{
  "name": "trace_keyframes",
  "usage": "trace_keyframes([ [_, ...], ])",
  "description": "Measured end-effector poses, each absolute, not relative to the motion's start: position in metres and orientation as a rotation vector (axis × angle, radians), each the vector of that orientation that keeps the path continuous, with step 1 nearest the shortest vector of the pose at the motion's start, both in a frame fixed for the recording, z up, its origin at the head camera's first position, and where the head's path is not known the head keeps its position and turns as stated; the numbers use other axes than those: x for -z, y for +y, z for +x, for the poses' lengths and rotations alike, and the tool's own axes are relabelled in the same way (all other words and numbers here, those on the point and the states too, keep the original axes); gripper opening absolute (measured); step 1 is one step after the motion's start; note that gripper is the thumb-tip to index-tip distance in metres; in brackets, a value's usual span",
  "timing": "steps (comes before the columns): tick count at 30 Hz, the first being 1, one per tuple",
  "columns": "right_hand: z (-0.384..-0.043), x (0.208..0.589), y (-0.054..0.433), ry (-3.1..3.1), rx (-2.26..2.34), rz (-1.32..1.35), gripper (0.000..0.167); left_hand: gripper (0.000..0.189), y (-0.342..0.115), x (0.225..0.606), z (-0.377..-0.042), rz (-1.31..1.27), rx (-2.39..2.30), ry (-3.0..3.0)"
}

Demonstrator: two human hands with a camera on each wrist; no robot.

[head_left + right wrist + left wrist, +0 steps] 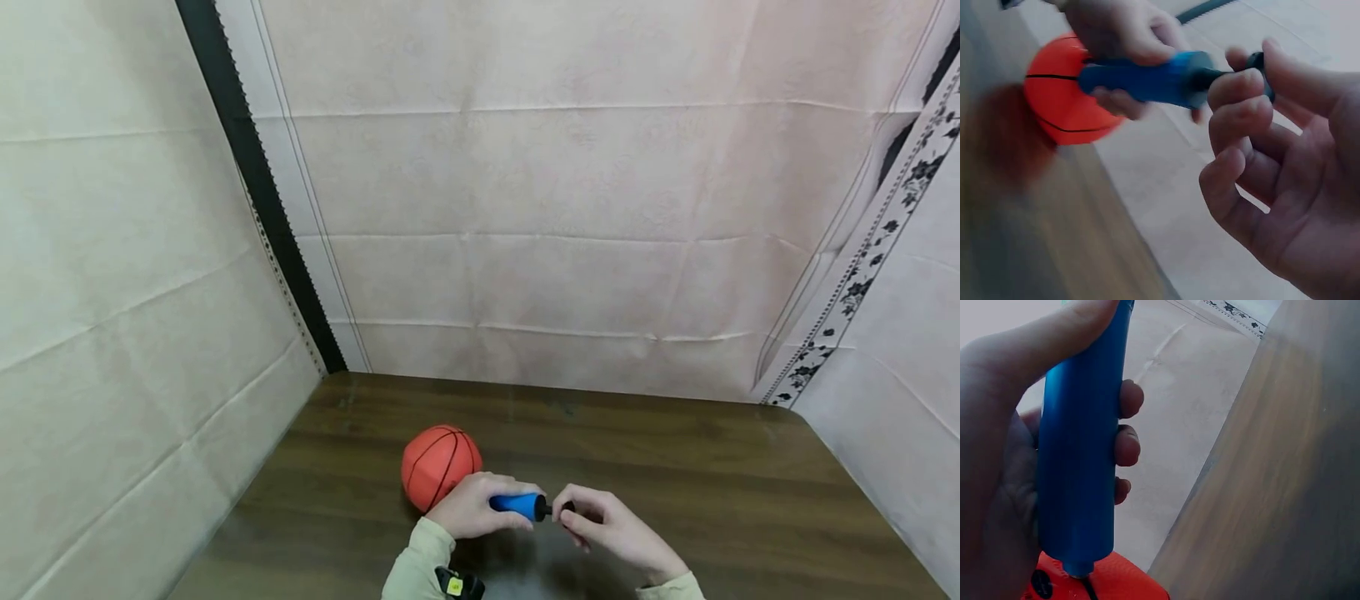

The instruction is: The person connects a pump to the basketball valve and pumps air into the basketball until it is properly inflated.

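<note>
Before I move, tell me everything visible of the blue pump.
The blue pump has a smooth, plastic-looking barrel, a narrow end, and a black rod with a black handle. It's held crosswise above the table, right of the red ball. The left hand grips the barrel; the right hand pinches the handle. A short length of rod shows. Contact with the ball is unclear.

place: screened-off nook | signs: creased pale sheets (pixel 570 183), wood-grain tabletop (pixel 712 467) | room type: unclear
</note>
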State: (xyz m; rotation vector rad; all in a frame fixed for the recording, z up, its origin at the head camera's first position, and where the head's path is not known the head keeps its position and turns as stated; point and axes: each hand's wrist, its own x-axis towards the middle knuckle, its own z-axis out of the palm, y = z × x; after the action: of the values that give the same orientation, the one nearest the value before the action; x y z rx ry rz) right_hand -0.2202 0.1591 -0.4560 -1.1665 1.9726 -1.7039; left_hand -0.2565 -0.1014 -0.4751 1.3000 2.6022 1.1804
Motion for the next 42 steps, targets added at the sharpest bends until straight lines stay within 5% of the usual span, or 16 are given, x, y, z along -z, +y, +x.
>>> trace_keyframes([
  [11, -0.213, 0.441, 0.202, 1.955, 1.849, -1.279, 0.032, 0.044, -0.116, 0.474, -0.256, 1.158, -1.189, 2.725],
  [29, -0.220, 0.453, 0.187, 2.042, 1.767, -1.335, 0.021, 0.042, -0.126, 0.477, -0.258, 1.149, -1.049, 2.889],
  [42, -0.220, 0.461, 0.165, 2.142, 1.658, -1.111, 0.017, 0.042, -0.108, 0.482, -0.258, 1.164, -1.064, 2.749],
])
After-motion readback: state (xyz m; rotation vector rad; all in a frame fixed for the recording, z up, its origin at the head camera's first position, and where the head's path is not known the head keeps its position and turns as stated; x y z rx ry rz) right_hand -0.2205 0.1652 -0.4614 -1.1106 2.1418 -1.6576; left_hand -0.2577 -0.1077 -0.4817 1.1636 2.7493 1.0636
